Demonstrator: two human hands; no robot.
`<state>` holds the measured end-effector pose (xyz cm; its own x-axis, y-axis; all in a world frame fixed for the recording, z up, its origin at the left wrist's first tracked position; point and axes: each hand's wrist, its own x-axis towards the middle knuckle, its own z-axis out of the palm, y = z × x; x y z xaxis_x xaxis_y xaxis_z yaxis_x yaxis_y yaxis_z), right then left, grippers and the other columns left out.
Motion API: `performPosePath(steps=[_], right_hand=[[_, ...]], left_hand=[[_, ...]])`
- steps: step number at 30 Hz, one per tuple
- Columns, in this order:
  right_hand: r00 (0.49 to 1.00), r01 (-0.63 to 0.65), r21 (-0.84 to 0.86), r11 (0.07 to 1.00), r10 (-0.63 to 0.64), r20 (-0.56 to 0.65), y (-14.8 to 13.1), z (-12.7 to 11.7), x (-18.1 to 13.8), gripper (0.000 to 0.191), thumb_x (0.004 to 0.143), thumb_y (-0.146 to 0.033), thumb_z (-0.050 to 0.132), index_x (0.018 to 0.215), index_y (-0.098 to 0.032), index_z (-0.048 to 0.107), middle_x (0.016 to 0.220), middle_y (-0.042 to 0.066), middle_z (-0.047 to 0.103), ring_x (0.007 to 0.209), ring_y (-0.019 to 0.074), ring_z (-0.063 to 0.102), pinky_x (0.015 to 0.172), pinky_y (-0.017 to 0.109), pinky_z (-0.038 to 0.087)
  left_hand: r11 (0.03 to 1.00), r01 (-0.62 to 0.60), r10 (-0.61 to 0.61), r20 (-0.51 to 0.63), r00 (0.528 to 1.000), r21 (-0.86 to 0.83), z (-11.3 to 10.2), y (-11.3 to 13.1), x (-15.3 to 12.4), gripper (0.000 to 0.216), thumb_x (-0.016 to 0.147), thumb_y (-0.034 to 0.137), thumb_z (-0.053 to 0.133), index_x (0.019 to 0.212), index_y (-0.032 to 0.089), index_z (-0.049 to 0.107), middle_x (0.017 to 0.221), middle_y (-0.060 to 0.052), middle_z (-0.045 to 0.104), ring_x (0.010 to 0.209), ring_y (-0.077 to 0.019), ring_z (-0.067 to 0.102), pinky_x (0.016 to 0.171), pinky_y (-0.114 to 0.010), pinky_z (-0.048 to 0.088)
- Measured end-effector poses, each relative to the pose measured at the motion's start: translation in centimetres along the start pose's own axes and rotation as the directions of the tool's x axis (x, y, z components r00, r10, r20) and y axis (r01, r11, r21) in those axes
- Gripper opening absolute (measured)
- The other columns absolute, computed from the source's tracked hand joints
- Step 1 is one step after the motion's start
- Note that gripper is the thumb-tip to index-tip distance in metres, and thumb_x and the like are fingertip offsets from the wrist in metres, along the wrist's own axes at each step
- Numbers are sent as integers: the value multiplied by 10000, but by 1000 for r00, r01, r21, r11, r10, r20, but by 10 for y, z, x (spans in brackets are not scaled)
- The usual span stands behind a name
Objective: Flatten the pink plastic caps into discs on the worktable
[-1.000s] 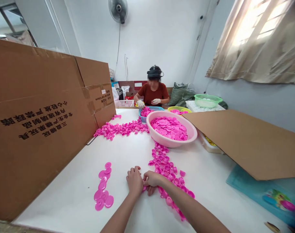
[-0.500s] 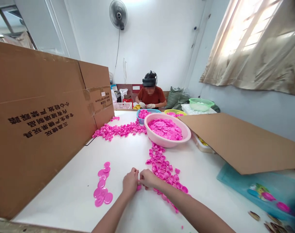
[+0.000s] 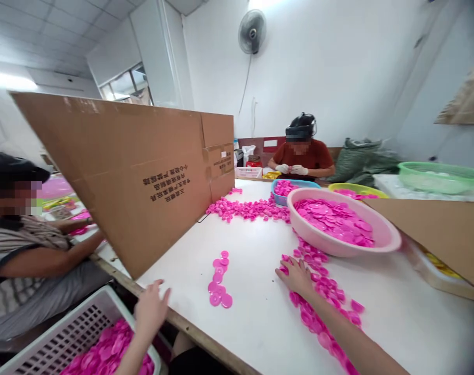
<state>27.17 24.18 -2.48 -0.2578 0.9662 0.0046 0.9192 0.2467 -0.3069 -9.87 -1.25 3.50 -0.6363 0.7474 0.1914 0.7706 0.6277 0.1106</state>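
Note:
My left hand [image 3: 151, 307] is off the table's left edge, above the rim of a white plastic basket [image 3: 106, 297]. Its fingers are spread, and nothing shows in them. Inside the basket lies a heap of pink plastic pieces [image 3: 104, 346]. My right hand [image 3: 297, 278] reaches onto a long strip of small pink plastic cups [image 3: 318, 307], fingers apart and touching the cups at its left side. Between the hands, a short row of flat pink discs [image 3: 218, 281] lies on the white table [image 3: 248, 323].
A pink basin [image 3: 349, 250] full of pink discs stands at right, with a blue basket [image 3: 279, 199] behind it. A tall cardboard panel [image 3: 143, 156] walls the left side. One person [image 3: 303, 156] works across the table; another [image 3: 29, 250] sits at left beyond the cardboard.
The view has swung left. My hands, together over a pink piece before, are now apart: the left out over the basket, the right on the cups.

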Motion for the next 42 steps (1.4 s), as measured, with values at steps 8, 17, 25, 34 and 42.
performPosePath(steps=[8,17,25,34,42], right_hand=[[992,87,175,981,-101,71,-79,4,-13,493,764,-513,364,1185,-278,470,1336,59,334,1263,330,138,965,527,121],[950,309,298,903,-280,-138,-53,-17,-65,332,808,-313,359,1061,-229,557,1111,61,544,1149,221,391,955,389,305],[913,373,105,922,-345,-219,-50,22,-88,341,813,-245,384,1122,-232,528,1262,41,439,1277,263,164,1030,496,116],[905,425,514,745,-354,-235,-87,16,-128,264,836,-266,352,851,-190,604,831,79,591,826,186,547,759,320,437],[981,30,935,352,-192,41,-97,10,-137,462,796,-472,388,1079,-140,538,711,55,598,476,110,535,450,242,428]], left_hand=[[944,-215,222,0,975,-249,66,138,-32,369,829,303,319,1161,189,433,1157,-89,462,1078,-205,394,902,-334,279],[933,-256,295,130,946,-254,62,126,-38,281,817,308,352,1046,245,502,1032,-54,487,887,-175,462,723,-273,340],[940,-241,264,64,962,-243,64,128,-38,313,826,247,350,1113,217,471,1075,-67,474,920,-176,445,792,-276,323],[956,-218,229,35,973,-196,53,132,-36,240,841,252,327,937,203,542,921,-40,549,837,-166,493,688,-269,337],[680,-531,505,-201,839,-506,31,173,-79,261,858,263,304,890,213,559,825,-25,581,783,-135,516,712,-264,385]])
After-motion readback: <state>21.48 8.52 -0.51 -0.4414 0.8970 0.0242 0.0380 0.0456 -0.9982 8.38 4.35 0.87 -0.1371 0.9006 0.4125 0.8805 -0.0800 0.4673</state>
